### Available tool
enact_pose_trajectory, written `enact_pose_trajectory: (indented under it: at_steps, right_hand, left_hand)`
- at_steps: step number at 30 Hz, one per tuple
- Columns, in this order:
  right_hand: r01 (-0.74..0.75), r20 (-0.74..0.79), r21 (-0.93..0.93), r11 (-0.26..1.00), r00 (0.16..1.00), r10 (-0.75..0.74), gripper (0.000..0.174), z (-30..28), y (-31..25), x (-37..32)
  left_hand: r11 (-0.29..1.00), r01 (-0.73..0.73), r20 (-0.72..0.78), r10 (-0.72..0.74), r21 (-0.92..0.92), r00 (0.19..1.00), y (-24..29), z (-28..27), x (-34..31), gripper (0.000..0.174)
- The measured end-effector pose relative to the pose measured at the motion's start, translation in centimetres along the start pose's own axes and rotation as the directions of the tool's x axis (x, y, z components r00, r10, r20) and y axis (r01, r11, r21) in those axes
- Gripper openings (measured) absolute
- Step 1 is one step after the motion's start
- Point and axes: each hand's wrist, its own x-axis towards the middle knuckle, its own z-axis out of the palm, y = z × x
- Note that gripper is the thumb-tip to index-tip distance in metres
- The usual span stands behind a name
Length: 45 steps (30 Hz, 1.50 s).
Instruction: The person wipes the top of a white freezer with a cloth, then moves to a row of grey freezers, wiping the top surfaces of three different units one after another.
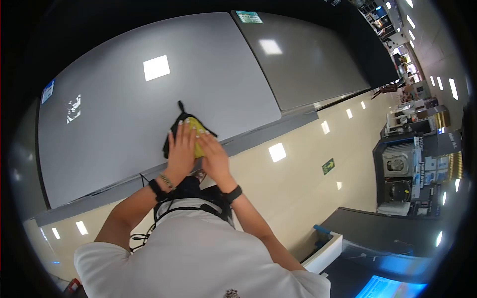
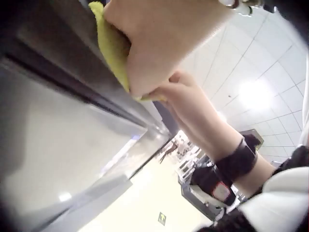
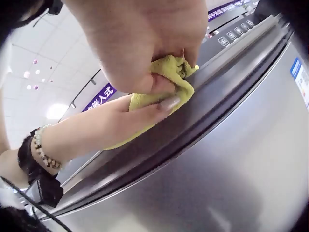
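A yellow cloth (image 1: 191, 124) with a black, looped section (image 1: 169, 144) lies at the near edge of a grey appliance top (image 1: 109, 99). My left hand (image 1: 181, 151) and right hand (image 1: 213, 156) hold it side by side, fingers stretched over it. The right wrist view shows the cloth (image 3: 186, 89) bunched at my right hand (image 3: 145, 43), with the left thumb (image 3: 169, 102) pressed on it. In the left wrist view the cloth (image 2: 110, 46) sticks out beside my left hand (image 2: 159, 43), fingertips hidden.
A darker appliance panel (image 1: 303, 59) adjoins on the right, with a sticker (image 1: 248, 17) at its corner. Touch icons (image 3: 236, 33) line a control strip. Behind and to the right are a shiny floor (image 1: 278, 184), a dark counter (image 1: 357, 223) and display machines (image 1: 400, 164).
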Motion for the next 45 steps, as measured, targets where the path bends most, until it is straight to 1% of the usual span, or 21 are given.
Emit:
enact_pose_trajectory:
  at_steps: [5,7,12,13,15,17,18,20,21,22,23,25,27,28,29,30,31,33,34,37,45]
  right_hand:
    - [-0.093,-0.089,0.013,0.996,0.992,0.094,0.055,-3.1,2.8,0.4]
    - [-0.075,-0.095,0.018,0.997,0.993,0.076,0.053,-3.9,3.5,0.5]
    - [-0.116,0.114,0.106,0.988,0.988,0.104,0.051,-8.2,5.6,1.8]
    - [-0.109,0.109,0.112,0.988,0.989,0.097,0.051,-9.2,6.4,2.0]
    - [-0.338,0.234,0.338,0.878,0.934,0.269,0.048,-11.5,8.4,2.1]
    - [-0.377,0.255,0.417,0.827,0.922,0.292,0.043,-14.0,10.9,2.4]
    - [-0.422,0.272,0.483,0.767,0.905,0.327,0.039,-15.2,12.2,2.7]
    - [-0.463,0.292,0.546,0.698,0.886,0.359,0.035,-16.6,14.9,2.8]
    - [-0.49,0.272,0.66,0.57,0.863,0.426,0.035,-16.9,16.5,2.7]
    - [-0.492,0.262,0.758,0.428,0.831,0.491,0.037,-17.0,17.8,2.8]
    - [-0.487,0.259,0.76,0.429,0.834,0.487,0.037,-17.1,19.1,3.2]
    - [-0.468,0.187,0.764,0.444,0.819,0.543,0.04,-17.3,20.4,4.7]
    - [-0.476,0.134,0.712,0.517,0.814,0.565,0.037,-18.4,20.3,5.7]
    - [-0.543,0.062,0.456,0.705,0.81,0.583,0.035,-18.8,20.3,6.2]
    - [-0.566,-0.012,0.151,0.81,0.819,0.574,0.035,-18.9,20.5,6.7]
    - [-0.369,-0.161,-0.022,0.929,0.919,0.361,0.038,-18.8,20.9,6.5]
    - [-0.359,-0.151,-0.018,0.933,0.924,0.352,0.038,-18.4,21.4,6.7]
    - [-0.042,-0.072,-0.075,0.996,0.997,0.036,0.04,-17.6,22.3,6.0]
    - [-0.037,-0.062,-0.073,0.997,0.998,0.033,0.04,-16.8,22.7,5.4]
    - [0.057,0.062,-0.02,0.998,0.997,-0.055,0.044,-15.3,22.5,4.8]
    - [0.111,0.051,-0.045,0.993,0.993,-0.109,0.043,-15.5,23.0,4.1]
  left_hand:
    - [0.995,-0.098,-0.03,0.098,-0.007,0.995,2.6,1.1,3.2,0.09]
    - [0.987,-0.128,-0.093,0.137,0.102,0.986,3.3,1.4,3.8,0.081]
    - [0.991,-0.121,-0.018,0.122,0.049,0.992,4.8,0.4,5.1,0.075]
    - [0.988,-0.151,0.0,0.151,-0.036,0.989,5.1,-0.4,5.4,0.071]
    - [0.98,-0.165,0.016,0.168,-0.115,0.986,6.1,-2.7,6.4,0.068]
    - [0.761,-0.148,0.091,0.262,-0.631,0.961,6.9,-5.3,8.7,0.05]
    - [0.766,-0.141,0.09,0.251,-0.627,0.964,7.1,-5.5,9.8,0.05]
    - [0.597,-0.043,0.071,0.166,-0.801,0.984,7.7,-5.4,12.1,0.032]
    - [0.6,-0.044,0.07,0.166,-0.799,0.984,8.2,-5.3,13.1,0.032]
    - [0.581,0.075,0.146,0.076,-0.81,0.986,8.6,-5.1,14.2,0.029]
    - [0.551,0.192,0.222,-0.012,-0.812,0.975,8.9,-4.8,15.2,0.025]
    - [0.595,0.166,0.18,-0.037,-0.786,0.983,8.9,-2.8,16.7,0.027]
    - [0.624,0.124,-0.026,-0.226,-0.771,0.974,9.7,-1.2,17.6,0.033]
    - [0.625,0.125,-0.032,-0.233,-0.771,0.972,10.2,0.0,18.1,0.033]
    - [0.806,0.025,-0.188,-0.168,-0.592,0.968,10.7,1.2,18.4,0.039]
    - [0.931,-0.053,-0.317,-0.069,-0.362,0.946,11.4,2.0,18.7,0.045]
    - [0.933,-0.04,-0.32,-0.082,-0.358,0.944,12.3,2.3,18.6,0.045]
    - [0.967,-0.168,-0.192,0.131,-0.193,0.973,15.2,3.5,17.7,0.057]
    - [0.978,-0.143,-0.106,0.128,-0.153,0.986,16.6,4.5,17.3,0.065]
    - [0.998,-0.059,-0.154,0.061,0.015,0.986,17.9,5.3,17.1,0.07]
    - [0.999,-0.047,-0.119,0.047,-0.003,0.992,18.0,5.4,17.5,0.074]
